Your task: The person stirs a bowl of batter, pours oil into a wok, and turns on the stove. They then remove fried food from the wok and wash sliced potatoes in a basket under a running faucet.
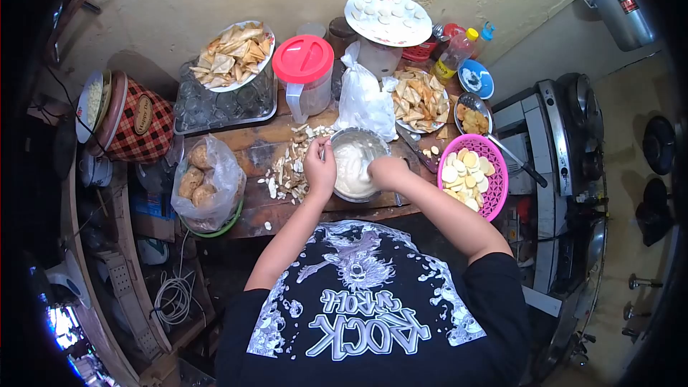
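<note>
A round metal bowl (387, 145) of creamy white batter (351, 165) stands at the table's front edge. My left hand (320, 165) is closed at the bowl's left rim, gripping it. Over the bowl's right side, my right hand (387, 173) is curled into a fist above the batter; what it holds is hidden. Peelings (290, 168) lie scattered left of the bowl. To the right sits a pink basket (502, 179) with sliced pale rounds (466, 175). A knife (416, 147) lies between bowl and basket.
Behind the bowl are a white plastic bag (362, 104), a red-lidded pitcher (307, 86) and plates of folded triangular pastries (233, 57). A bag of potatoes (204, 183) hangs or stands at left. A stove (555, 143) is at right, near a black-handled skimmer (534, 173).
</note>
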